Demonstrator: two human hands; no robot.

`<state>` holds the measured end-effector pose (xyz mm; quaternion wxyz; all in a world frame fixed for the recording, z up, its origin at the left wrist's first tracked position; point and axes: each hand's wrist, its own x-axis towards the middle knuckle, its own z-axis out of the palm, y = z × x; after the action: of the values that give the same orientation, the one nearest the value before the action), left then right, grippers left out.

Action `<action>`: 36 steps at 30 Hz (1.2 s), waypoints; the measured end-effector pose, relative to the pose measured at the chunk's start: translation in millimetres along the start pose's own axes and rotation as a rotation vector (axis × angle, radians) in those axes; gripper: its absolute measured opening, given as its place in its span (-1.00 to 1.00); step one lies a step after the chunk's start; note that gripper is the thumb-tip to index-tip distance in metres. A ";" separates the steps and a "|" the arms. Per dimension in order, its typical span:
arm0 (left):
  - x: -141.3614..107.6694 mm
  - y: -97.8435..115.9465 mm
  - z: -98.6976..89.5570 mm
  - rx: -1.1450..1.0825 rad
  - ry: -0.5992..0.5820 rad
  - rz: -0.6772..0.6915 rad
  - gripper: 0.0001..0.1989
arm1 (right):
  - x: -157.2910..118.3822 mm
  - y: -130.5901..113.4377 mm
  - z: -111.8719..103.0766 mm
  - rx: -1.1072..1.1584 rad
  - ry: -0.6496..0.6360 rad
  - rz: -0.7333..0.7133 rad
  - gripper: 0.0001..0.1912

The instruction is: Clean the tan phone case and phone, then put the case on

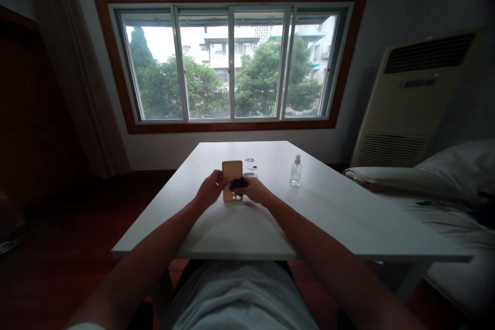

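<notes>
A tan phone case (232,169) with cut-outs near its lower end stands upright above the white table, its inner side apparently facing me. My left hand (211,185) grips its left edge, fingers closed. In my right hand (253,189) is a dark cloth (238,183), pinched and held against the middle of the case. Behind my right hand, a flat greyish object (250,175) lies partly hidden on the table. Two small round items, one (249,160) behind the other (252,167), lie farther back.
A clear spray bottle (295,172) stands on the white table (328,221), right of my hands. Beyond the table are a wide window (231,124) and a tall air conditioner (410,98). A sofa with pale covers (456,185) is at the right.
</notes>
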<state>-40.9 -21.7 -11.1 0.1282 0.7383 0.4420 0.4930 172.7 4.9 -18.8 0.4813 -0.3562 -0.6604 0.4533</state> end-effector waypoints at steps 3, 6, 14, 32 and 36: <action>-0.2 -0.5 0.2 0.013 -0.004 0.009 -0.83 | -1.7 -6.2 0.4 0.010 -0.015 -0.027 -0.67; -0.8 0.2 0.9 -0.029 -0.020 0.010 -0.83 | -3.1 -16.3 -0.5 0.047 0.020 -0.079 -0.64; -4.3 15.9 -3.1 -0.052 -0.121 0.044 -0.78 | -7.4 -39.1 -0.5 0.169 0.141 -0.181 -0.60; -6.7 6.2 3.6 -0.089 -0.201 -0.064 -0.65 | 1.3 -37.7 -9.9 0.434 0.203 -0.074 -0.51; -4.7 9.2 -3.9 -0.158 -0.125 -0.153 -0.61 | -3.3 -29.6 -6.9 0.356 0.046 0.052 -0.54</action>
<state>-39.9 -31.5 -6.3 0.2506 0.7194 0.4477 0.4681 179.3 -6.2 8.9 0.5399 -0.2928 -0.5491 0.5669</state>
